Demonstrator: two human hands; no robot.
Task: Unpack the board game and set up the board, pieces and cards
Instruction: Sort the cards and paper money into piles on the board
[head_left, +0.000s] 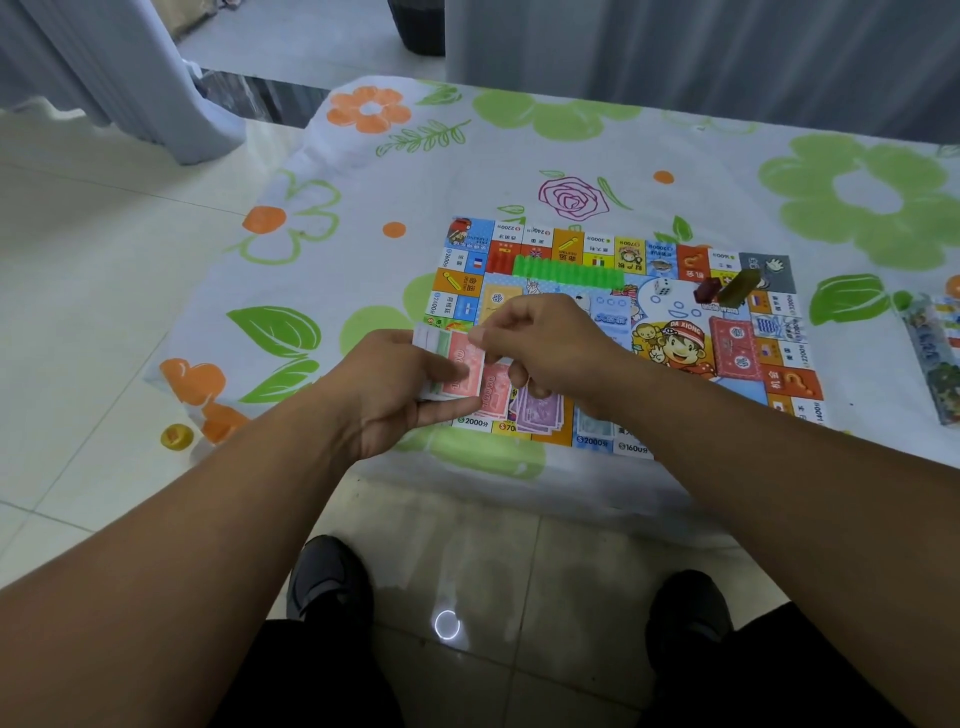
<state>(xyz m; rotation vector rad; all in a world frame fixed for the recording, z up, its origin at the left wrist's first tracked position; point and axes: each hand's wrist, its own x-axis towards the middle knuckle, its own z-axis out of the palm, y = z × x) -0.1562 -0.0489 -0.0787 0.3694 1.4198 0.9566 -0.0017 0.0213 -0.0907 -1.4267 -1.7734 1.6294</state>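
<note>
The colourful game board (675, 291) lies flat on the flowered tablecloth. My left hand (395, 384) grips a stack of paper money (457, 364) with a red note on top, over the board's near left corner. My right hand (540, 343) pinches the top red note's upper edge. Red notes (496, 389), purple notes (543, 410) and pale blue notes (592, 423) lie on the board's near edge. A row of green houses (569, 273), a white die (662, 287), and dark red (707, 290) and olive (737, 286) blocks sit on the board.
The game's packaging (935, 358) lies at the table's right edge. A yellow token (176, 436) lies on the tiled floor to the left of the table. My shoes (327, 577) rest on the floor below the near table edge. Curtains hang behind the table.
</note>
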